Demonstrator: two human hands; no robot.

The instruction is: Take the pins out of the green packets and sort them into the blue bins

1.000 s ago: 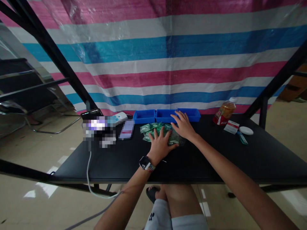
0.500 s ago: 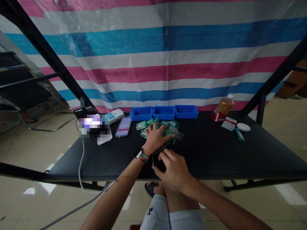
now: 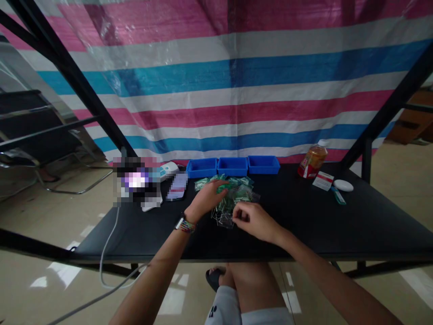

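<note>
A pile of small clear and green plastic packets (image 3: 237, 192) lies on the black table in front of me. Thin silvery metal pieces (image 3: 221, 219) stick out along its near edge; their kind is too small to tell. My left hand (image 3: 208, 196) reaches over the left side of the heap, palm down, fingers stretched out and apart. At the near right edge of the pile is my right hand (image 3: 255, 220), its fingers curled in with thumb and fingertips together. Whatever those fingertips pinch, if anything, is hidden.
Three blue trays, left (image 3: 202, 168), middle (image 3: 232, 167) and right (image 3: 264, 165), line the back edge. Left are a phone (image 3: 177, 186), a white device (image 3: 168, 171) and a cable (image 3: 113, 243). A drink bottle (image 3: 313, 160), card (image 3: 324, 180) and white oval object (image 3: 343, 185) are right.
My right hand has moved right and up to the pile's edge, its fingers now curled closed. The left hand has drawn back leftward, uncovering more packets. The view has tilted upward.
</note>
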